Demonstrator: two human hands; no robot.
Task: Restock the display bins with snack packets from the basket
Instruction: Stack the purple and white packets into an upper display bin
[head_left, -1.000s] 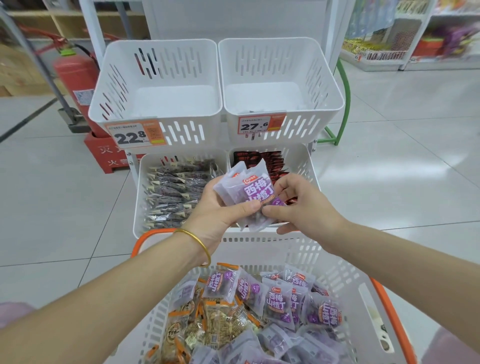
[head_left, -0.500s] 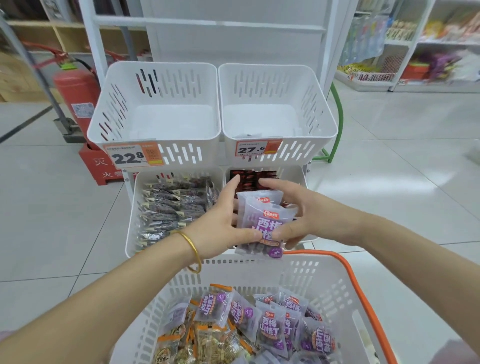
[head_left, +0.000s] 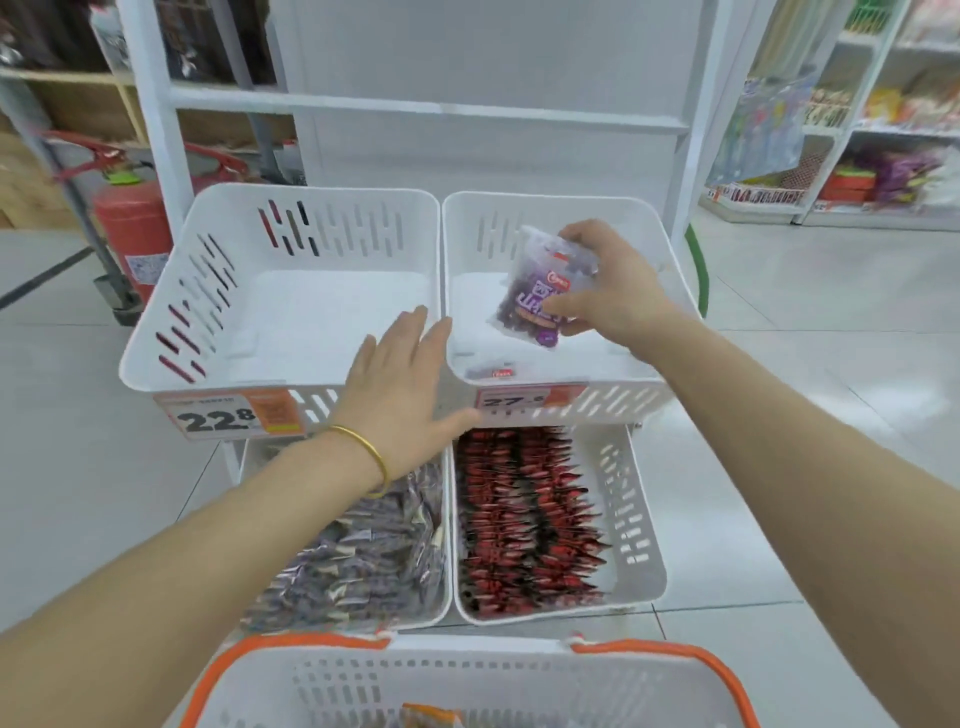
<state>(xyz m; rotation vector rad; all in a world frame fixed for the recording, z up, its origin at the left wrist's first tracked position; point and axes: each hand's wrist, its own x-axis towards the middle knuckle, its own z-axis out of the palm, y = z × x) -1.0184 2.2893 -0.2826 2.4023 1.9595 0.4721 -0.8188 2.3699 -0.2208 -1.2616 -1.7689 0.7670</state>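
The right hand's fingers (head_left: 592, 239) and thumb curl round a small bunch of clear snack packets with purple print (head_left: 537, 291), so the right hand (head_left: 608, 283) holds them just above the floor of the white slotted plastic bin at one o'clock (head_left: 561, 205), where what may be one blurred packet (head_left: 496, 372) lies by the front wall. The left hand (head_left: 400, 384) is flat, fingers straight, holding nothing, over the seam beside the matching white bin at eleven o'clock (head_left: 291, 208), which shows only its floor. I judge restocking barely begun: both upper bins need filling from the orange-rimmed white basket at six o'clock (head_left: 301, 644)
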